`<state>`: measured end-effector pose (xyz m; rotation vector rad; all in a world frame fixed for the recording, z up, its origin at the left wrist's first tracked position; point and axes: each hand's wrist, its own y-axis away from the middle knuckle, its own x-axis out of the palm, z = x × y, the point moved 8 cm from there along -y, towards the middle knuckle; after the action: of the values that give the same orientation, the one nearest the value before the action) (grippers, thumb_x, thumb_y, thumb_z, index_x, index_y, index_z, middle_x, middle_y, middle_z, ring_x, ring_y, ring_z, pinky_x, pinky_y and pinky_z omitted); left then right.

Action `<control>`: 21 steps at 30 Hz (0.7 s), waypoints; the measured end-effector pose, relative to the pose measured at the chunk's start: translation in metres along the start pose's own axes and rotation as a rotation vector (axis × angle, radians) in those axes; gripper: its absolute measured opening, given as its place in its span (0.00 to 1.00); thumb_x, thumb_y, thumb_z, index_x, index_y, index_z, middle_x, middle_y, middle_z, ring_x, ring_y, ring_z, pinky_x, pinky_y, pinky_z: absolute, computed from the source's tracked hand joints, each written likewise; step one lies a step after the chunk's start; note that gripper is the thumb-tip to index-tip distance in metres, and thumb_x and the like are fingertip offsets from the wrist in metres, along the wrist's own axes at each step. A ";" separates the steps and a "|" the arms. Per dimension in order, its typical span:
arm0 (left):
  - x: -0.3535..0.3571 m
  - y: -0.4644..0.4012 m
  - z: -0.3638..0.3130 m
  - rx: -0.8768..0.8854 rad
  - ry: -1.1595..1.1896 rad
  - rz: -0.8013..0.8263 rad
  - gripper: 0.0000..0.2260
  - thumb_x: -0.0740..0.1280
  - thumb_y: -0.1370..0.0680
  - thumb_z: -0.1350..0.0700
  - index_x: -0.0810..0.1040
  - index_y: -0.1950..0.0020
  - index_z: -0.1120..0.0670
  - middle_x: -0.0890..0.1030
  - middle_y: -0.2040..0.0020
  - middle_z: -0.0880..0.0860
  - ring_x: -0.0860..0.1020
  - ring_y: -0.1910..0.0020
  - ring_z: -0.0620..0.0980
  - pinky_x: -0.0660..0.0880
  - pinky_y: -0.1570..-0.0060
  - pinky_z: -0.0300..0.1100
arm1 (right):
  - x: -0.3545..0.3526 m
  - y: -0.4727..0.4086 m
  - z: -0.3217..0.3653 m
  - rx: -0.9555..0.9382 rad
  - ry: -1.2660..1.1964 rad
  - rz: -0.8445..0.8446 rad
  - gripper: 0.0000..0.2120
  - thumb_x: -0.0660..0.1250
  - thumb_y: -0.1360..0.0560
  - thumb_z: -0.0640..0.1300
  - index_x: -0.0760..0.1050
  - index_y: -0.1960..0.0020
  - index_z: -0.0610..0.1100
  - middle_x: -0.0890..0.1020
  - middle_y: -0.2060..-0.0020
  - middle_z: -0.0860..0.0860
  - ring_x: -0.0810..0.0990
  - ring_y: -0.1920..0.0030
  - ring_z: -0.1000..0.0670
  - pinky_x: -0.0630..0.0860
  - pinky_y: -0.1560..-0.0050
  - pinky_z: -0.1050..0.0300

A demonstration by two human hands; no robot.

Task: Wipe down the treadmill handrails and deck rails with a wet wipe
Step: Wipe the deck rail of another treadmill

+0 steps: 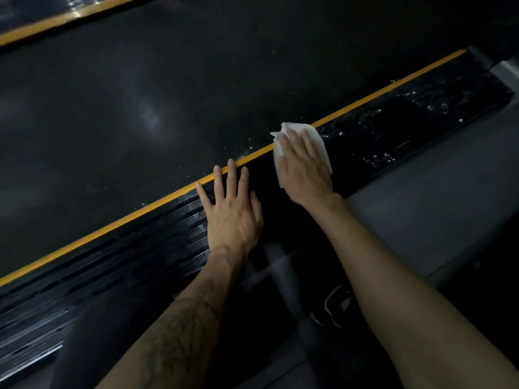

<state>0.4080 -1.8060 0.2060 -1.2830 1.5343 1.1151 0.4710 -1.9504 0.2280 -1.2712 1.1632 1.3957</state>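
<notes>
Two bare forearms reach in from the bottom edge toward the near deck rail (157,242), a ribbed black strip running diagonally beside the dark belt (168,94). A yellow stripe (174,195) edges the rail along the belt side.

The left hand (231,211) lies flat on the rail, fingers straight and spread wide, fingertips reaching the stripe; it holds nothing and looks placed there to prop the person's weight while leaning over.

The right hand (303,167) presses a white wet wipe (317,138) onto the rail just beyond the left hand, fingers straight and close together so the palm spreads the wipe over the rail's width. Wet glints on the rail farther right suggest that stretch is already wiped.
</notes>
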 end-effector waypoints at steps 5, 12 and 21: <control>0.000 0.000 -0.001 0.005 0.002 0.002 0.26 0.47 0.13 0.47 0.50 0.15 0.48 0.43 0.15 0.50 0.37 0.17 0.54 0.37 0.22 0.67 | 0.009 0.028 0.040 -0.268 -0.027 0.062 0.29 0.41 0.16 0.53 0.49 0.16 0.46 0.50 0.17 0.47 0.47 0.17 0.46 0.46 0.18 0.46; -0.001 0.000 -0.001 0.001 0.005 -0.004 0.26 0.47 0.14 0.46 0.51 0.15 0.49 0.44 0.15 0.50 0.38 0.17 0.54 0.37 0.22 0.67 | 0.004 0.021 0.004 0.032 -0.028 -0.022 0.31 0.35 0.17 0.51 0.47 0.17 0.39 0.48 0.17 0.41 0.44 0.17 0.44 0.45 0.18 0.45; -0.001 -0.001 -0.002 0.001 0.003 -0.009 0.26 0.47 0.14 0.46 0.51 0.15 0.50 0.45 0.15 0.50 0.38 0.17 0.54 0.38 0.22 0.67 | -0.008 0.025 -0.027 0.063 -0.100 -0.103 0.26 0.50 0.13 0.47 0.54 0.17 0.41 0.55 0.18 0.41 0.51 0.17 0.43 0.50 0.18 0.45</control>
<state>0.4088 -1.8073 0.2073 -1.2900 1.5295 1.1073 0.4511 -1.9812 0.2371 -1.1867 1.0514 1.3218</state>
